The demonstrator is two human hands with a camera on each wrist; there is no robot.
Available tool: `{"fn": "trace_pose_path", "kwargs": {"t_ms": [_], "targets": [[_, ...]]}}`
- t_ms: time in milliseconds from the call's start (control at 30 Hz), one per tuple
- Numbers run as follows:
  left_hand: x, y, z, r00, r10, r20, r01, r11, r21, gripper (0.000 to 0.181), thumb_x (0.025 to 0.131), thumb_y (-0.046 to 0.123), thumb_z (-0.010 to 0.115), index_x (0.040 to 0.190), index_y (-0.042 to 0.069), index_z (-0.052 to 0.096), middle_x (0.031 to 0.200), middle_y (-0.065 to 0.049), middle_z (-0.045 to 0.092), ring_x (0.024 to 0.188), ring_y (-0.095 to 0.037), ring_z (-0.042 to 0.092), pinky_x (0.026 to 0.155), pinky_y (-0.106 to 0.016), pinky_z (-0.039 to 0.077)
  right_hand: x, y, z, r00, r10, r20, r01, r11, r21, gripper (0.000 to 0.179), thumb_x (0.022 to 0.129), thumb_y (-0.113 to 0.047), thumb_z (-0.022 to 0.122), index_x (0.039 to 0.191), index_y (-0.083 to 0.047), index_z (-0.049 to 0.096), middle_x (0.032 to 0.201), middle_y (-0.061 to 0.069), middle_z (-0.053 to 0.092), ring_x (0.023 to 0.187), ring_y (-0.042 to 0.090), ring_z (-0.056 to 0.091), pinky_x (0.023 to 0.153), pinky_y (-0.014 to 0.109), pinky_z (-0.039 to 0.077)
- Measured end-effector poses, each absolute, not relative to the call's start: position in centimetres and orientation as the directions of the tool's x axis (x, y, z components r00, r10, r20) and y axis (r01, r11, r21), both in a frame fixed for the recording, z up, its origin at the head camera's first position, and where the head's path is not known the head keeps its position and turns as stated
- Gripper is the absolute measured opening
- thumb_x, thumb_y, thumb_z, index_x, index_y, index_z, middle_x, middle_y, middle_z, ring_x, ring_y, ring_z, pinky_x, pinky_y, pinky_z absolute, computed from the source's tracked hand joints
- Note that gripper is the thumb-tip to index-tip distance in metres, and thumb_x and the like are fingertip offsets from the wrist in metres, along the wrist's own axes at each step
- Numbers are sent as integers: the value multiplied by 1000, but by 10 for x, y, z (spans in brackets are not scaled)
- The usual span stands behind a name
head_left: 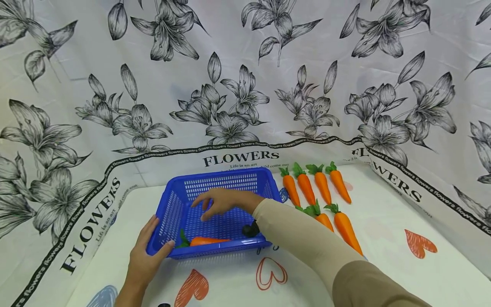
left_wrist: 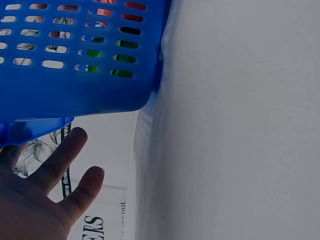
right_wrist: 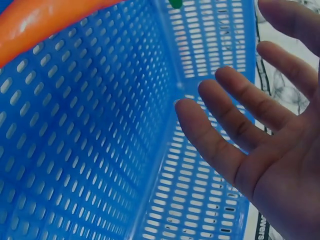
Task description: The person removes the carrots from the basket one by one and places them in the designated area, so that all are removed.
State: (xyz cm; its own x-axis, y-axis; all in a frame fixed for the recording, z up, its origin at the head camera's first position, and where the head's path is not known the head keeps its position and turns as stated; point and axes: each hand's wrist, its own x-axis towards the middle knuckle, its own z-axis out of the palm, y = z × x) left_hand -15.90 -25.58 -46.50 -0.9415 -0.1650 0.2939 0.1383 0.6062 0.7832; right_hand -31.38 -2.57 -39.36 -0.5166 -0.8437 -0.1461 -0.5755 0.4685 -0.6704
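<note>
A blue plastic basket (head_left: pixel 215 251) with slotted walls stands on the table. Inside, along its near wall, lies an orange carrot (head_left: pixel 209 241) with green leaves, also seen as a carrot (right_wrist: pixel 50 22) in the right wrist view. My left hand (head_left: pixel 147 256) rests at the basket's left near corner, thumb and fingers spread; in the left wrist view the hand (left_wrist: pixel 47 195) shows below the basket wall. Over the basket's inside hovers my right hand (head_left: pixel 220 204), holding nothing, its fingers (right_wrist: pixel 205 130) loosely extended. A dark round object (head_left: pixel 250 230) shows by the right wrist, partly hidden by the sleeve.
To the basket's right, several carrots (head_left: pixel 339 183) lie in two rows on the white table cover (head_left: pixel 387 221); the right forearm hides part of that area. A flower-printed curtain (head_left: pixel 238 94) stands behind the table. A small black object (head_left: pixel 164 305) peeks in at the bottom edge.
</note>
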Motion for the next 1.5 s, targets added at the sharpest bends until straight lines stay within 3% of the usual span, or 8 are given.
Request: {"fn": "trace_pose_path", "kwargs": {"t_ms": [267,467,1100,1500], "targets": [[-158,-257,-463,-941,-164,297,144,598,789,79,85,30,71,152,15,32,158,-6,21,139,-41,22,98,-71,25,-303,-39,-398,-416,-848,-330,-567,525,-635,60,85,-23,76,140,-26,52,121,3,59,96,13,59,69,32,57],[-158,-257,-466,-938,-162,306,159,582,797,78,84,27,72,152,15,33,157,-5,22,140,-39,22,101,-70,24,-290,-45,-398,-390,-801,-455,-570,598,-563,59,85,-21,76,137,-32,53,118,3,58,97,16,60,65,33,58],[-158,-256,-466,-933,-164,322,169,590,789,78,84,27,72,151,14,34,157,-6,23,139,-41,23,99,-70,26,-289,-44,-407,-314,-703,-638,-412,706,-576,59,89,-5,67,132,-44,54,110,0,58,90,20,62,67,39,58],[-159,-256,-466,-929,-163,333,182,582,792,77,84,25,72,151,14,35,157,-6,23,141,-38,20,102,-69,22,-288,-39,-407,-312,-703,-639,-492,695,-524,55,86,1,67,118,-43,58,105,2,58,85,21,62,64,38,58]]}}
